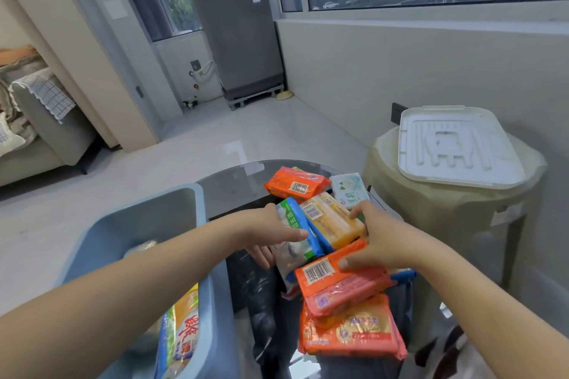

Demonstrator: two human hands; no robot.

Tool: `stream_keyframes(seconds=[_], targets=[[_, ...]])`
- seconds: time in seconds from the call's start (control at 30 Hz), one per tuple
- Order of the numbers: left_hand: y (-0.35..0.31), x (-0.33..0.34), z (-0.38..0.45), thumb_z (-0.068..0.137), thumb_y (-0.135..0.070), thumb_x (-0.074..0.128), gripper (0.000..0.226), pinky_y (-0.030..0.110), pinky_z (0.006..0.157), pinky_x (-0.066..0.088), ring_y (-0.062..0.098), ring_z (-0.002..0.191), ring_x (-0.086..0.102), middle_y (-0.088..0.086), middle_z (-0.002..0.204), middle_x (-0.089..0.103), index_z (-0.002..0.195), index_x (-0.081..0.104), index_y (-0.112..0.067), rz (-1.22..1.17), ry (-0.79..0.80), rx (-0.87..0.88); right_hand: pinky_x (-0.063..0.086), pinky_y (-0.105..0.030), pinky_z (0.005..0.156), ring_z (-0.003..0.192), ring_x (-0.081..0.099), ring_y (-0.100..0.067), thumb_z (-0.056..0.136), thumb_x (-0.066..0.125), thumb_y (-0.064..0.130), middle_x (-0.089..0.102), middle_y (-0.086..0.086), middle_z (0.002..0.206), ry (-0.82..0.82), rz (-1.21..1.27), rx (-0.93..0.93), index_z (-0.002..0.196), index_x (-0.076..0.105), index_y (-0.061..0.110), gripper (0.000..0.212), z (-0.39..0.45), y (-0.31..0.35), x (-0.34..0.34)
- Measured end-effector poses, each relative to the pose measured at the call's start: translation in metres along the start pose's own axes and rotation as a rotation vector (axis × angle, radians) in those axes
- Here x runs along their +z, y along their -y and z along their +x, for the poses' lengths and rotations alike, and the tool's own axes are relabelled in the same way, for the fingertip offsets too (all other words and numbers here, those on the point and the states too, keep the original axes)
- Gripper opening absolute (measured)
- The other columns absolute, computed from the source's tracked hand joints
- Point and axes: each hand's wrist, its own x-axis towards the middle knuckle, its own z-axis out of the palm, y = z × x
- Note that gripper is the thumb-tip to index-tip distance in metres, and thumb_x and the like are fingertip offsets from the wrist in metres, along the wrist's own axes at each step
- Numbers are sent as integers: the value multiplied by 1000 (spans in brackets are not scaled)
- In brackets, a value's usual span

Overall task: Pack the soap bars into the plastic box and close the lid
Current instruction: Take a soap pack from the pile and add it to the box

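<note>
Several wrapped soap bars lie piled on a dark round glass table (pixel 234 184). My left hand (pixel 274 232) grips a blue-and-white soap pack (pixel 297 229) from its left side. My right hand (pixel 377 238) rests on the pile, fingers on a yellow soap bar (pixel 334 220) and thumb on an orange soap pack (pixel 341 286). More orange packs lie at the far side (pixel 295 183) and the near side (pixel 351 332). A white-green soap box (pixel 349 189) sits behind. The blue plastic box (pixel 138 218) stands at my left with a yellow pack (pixel 181 338) inside. Its white lid (pixel 455 148) lies on a stool to the right.
A beige plastic stool (pixel 443 209) stands right of the table under the lid. A grey appliance (pixel 238 34) stands in the far corner by the windows. A sofa (pixel 37 132) is at far left. Pale tiled floor (pixel 215 132) lies ahead.
</note>
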Motion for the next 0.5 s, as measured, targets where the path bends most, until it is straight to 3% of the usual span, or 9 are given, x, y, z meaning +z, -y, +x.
stream_keyframes(seconds=[0.13, 0.27, 0.4, 0.5], targets=[[1, 3, -3, 85, -43, 62, 71, 40, 79, 59, 30, 99, 68, 15, 125, 61, 138, 26, -13, 9, -17, 26, 37, -20, 53, 78, 51, -8, 54, 79, 56, 46, 8, 94, 38, -6, 32, 107, 26, 27, 81, -6, -2, 3], [0, 6, -5, 85, -44, 61, 75, 40, 81, 58, 30, 100, 67, 15, 128, 58, 141, 22, -13, 9, -45, 19, 39, -18, 46, 72, 54, -6, 52, 79, 58, 49, 11, 85, 68, -14, 48, 105, 23, 26, 84, -10, 0, 6], [-1, 4, -8, 86, -47, 58, 75, 40, 82, 57, 31, 103, 66, 14, 132, 56, 143, 22, -15, 20, -49, 16, 45, -23, 58, 84, 57, -10, 53, 81, 54, 54, 7, 98, 84, 145, 48, 108, 32, 27, 78, -14, 3, 4], [-1, 3, -11, 85, -50, 56, 70, 43, 85, 56, 31, 107, 63, 11, 133, 56, 141, 29, -18, 33, -37, 36, 52, -25, 70, 86, 63, -11, 60, 80, 47, 64, 6, 97, 93, 214, 3, 102, 52, 24, 55, -17, 4, 1]])
